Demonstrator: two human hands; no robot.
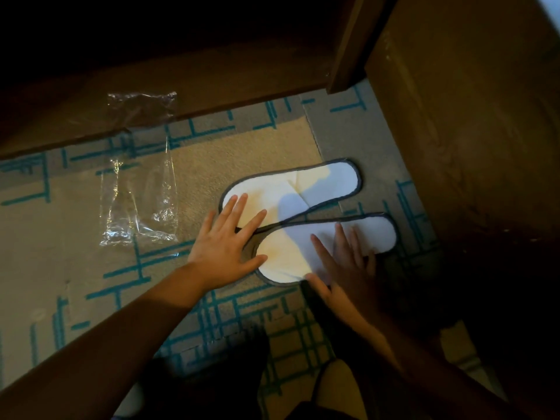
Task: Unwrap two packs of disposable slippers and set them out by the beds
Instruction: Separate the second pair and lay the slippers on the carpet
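Note:
Two flat white slippers with grey edging lie on the carpet in a V. The far slipper (303,186) points up and right; the near slipper (363,234) lies below it. My left hand (227,241) rests flat with spread fingers, its fingertips on the wide end of the far slipper and its thumb on the near one. Flat on the near slipper lies my right hand (342,262), fingers apart. Neither hand grips anything. An empty clear plastic wrapper (139,183) lies on the carpet to the left, apart from both hands.
The carpet (75,268) is beige and grey with teal lines. A dark wooden bed base (151,95) runs along the far side. A brown wooden piece of furniture (469,131) stands on the right, close to the slippers. My knees show at the bottom edge.

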